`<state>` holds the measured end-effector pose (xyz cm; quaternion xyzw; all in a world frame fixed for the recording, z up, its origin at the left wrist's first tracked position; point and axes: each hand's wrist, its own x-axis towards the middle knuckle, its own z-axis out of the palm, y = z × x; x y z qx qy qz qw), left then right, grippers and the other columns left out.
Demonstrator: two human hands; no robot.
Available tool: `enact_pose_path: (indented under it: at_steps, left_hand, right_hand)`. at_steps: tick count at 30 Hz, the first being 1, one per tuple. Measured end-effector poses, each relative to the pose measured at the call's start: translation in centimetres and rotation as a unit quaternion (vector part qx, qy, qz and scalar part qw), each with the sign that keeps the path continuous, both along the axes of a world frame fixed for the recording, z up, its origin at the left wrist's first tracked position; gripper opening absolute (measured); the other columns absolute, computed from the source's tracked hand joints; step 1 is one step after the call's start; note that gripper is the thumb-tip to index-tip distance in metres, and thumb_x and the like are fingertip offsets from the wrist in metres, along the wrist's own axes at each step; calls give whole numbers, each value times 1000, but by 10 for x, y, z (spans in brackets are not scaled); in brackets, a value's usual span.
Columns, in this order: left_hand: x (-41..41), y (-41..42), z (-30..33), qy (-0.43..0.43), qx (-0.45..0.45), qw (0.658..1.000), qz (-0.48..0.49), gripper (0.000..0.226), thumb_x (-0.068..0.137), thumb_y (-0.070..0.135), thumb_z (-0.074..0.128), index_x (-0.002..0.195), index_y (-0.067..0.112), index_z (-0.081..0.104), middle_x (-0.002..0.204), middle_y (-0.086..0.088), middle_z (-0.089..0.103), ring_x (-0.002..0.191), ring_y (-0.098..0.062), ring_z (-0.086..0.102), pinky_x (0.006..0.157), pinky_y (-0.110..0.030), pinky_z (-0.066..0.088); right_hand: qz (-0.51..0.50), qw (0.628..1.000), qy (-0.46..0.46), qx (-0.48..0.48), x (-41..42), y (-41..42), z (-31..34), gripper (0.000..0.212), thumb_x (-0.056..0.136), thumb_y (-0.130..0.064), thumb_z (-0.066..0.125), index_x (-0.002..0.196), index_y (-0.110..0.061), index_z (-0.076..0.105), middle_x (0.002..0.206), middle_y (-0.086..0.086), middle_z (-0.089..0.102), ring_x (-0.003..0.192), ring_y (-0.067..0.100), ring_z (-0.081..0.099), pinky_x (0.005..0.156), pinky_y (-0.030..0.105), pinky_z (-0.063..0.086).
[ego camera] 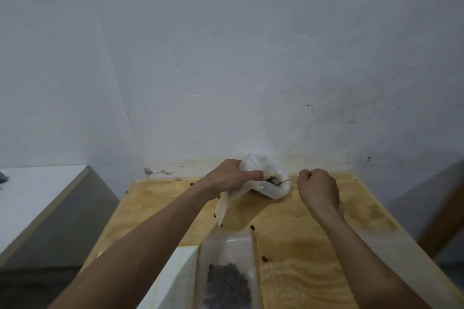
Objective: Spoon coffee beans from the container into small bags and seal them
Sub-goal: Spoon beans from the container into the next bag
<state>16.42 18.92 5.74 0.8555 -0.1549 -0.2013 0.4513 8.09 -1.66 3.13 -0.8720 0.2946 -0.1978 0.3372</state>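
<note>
My left hand (231,177) grips a small clear plastic bag (227,202) near its mouth, holding it over a translucent container (275,189) at the far side of the wooden table (313,246). My right hand (317,187) is closed on the handle of a metal spoon (281,181), whose bowl carries dark coffee beans at the bag's mouth. A second clear bag (227,273) with coffee beans in its lower part lies near the front of the table.
Loose beans (252,227) are scattered on the tabletop. A white box (173,281) stands at the front left, touching the filled bag. A white-topped surface (37,198) lies left of the table. A grey wall rises right behind the table.
</note>
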Motion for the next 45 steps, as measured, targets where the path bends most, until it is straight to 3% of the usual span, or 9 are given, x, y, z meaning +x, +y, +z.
enact_pose_path:
  at_steps: [3, 7, 9, 12, 15, 25, 34, 38, 45]
  left_hand:
    - [-1, 6, 3, -7, 33, 999, -8, 47, 74, 60, 83, 104, 27, 68, 107, 6, 68, 99, -14, 64, 81, -30, 51]
    - [2, 24, -1, -40, 57, 998, -4, 64, 72, 64, 82, 118, 22, 64, 114, 4, 66, 102, -14, 62, 89, -34, 53]
    - [1, 34, -1, -45, 45, 998, 5, 61, 74, 61, 82, 120, 24, 64, 115, 5, 67, 104, -14, 63, 95, -36, 54]
    - [-4, 47, 2, -54, 33, 998, 17, 48, 78, 57, 81, 106, 23, 61, 102, 9, 64, 92, -7, 59, 81, -27, 50]
    - [-6, 56, 1, -43, 15, 998, 31, 77, 66, 72, 80, 123, 23, 62, 120, 6, 66, 107, -14, 62, 95, -36, 53]
    - [-17, 61, 3, -12, -27, 999, 43, 99, 58, 79, 79, 136, 21, 60, 132, 1, 65, 116, -22, 62, 104, -45, 51]
    - [-18, 61, 3, -20, -37, 998, 53, 54, 84, 56, 76, 119, 23, 53, 118, 4, 56, 110, -19, 55, 89, -33, 43]
    - [-16, 56, 3, -14, -42, 998, 46, 75, 81, 60, 76, 139, 17, 54, 133, 3, 57, 119, -21, 55, 98, -37, 45]
    - [-13, 39, 5, -10, -29, 999, 33, 83, 73, 68, 77, 135, 17, 56, 132, 1, 60, 119, -22, 57, 101, -40, 48]
  right_hand:
    - [-24, 981, -13, 194, -1, -3, -5, 43, 102, -20, 44, 77, 1, 70, 63, 15, 66, 53, 28, 58, 54, 29, 41]
    - [-20, 962, -34, 269, -5, -5, -1, 43, 104, -27, 47, 80, -2, 71, 64, 12, 65, 53, 25, 53, 55, 31, 41]
    - [-13, 963, -41, 265, -6, -7, 7, 41, 104, -28, 48, 80, -4, 71, 66, 11, 66, 55, 24, 54, 57, 32, 42]
    - [2, 959, -77, 272, -6, -8, 24, 35, 104, -26, 50, 83, -6, 70, 76, 10, 70, 57, 22, 57, 57, 31, 44]
    - [29, 954, -107, 280, -5, -4, 39, 31, 103, -23, 52, 85, -5, 70, 79, 9, 70, 56, 21, 58, 55, 32, 46]
    - [130, 968, -120, 177, -21, 34, 49, 35, 105, -28, 50, 85, -8, 71, 76, 4, 74, 55, 14, 63, 62, 33, 50]
    - [143, 973, -155, 91, -28, 35, 46, 33, 106, -31, 49, 84, -15, 68, 73, -3, 72, 48, 5, 62, 58, 26, 46]
    - [113, 976, -160, 94, -25, 21, 46, 34, 106, -32, 47, 86, -14, 69, 75, -4, 72, 55, 15, 66, 58, 30, 47]
    - [87, 987, -121, 68, -22, -3, 32, 35, 107, -29, 48, 90, -8, 70, 77, 1, 73, 58, 19, 67, 58, 30, 49]
